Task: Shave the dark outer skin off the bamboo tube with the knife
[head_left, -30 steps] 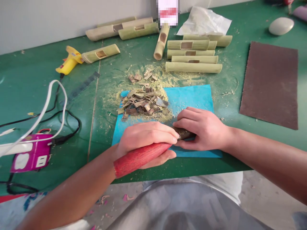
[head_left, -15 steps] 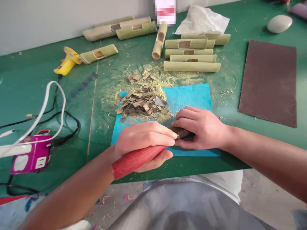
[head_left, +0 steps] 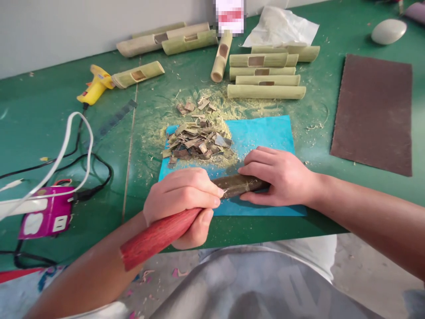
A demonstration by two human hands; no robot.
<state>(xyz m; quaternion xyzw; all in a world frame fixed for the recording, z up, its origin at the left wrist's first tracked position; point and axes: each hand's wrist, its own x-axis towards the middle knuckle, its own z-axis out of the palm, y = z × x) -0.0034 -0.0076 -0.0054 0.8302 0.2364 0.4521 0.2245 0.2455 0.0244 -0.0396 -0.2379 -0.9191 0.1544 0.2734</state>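
My left hand point(head_left: 184, 206) is wrapped round a tool with a red wooden handle point(head_left: 156, 241); its working end is hidden by my fingers. Those fingertips rest against the left part of a dark brown bamboo tube point(head_left: 235, 184), which carries pale scratched lines. At the tube's other end, my right hand point(head_left: 282, 177) grips it and holds it down over a blue sheet point(head_left: 262, 133). A heap of bamboo chips point(head_left: 199, 141) lies on the sheet's upper left, just beyond my left hand.
Several pale bamboo tubes with cut openings point(head_left: 265, 91) lie at the back. A yellow glue gun point(head_left: 94, 86) and a purple power socket point(head_left: 46, 212) with cables sit on the left. To the right are a brown sandpaper sheet point(head_left: 373, 115) and a white oval object point(head_left: 388, 32).
My left hand has drawn back down and left with the red-handled tool, uncovering more of the dark bamboo tube. The right hand stays in place on the tube.
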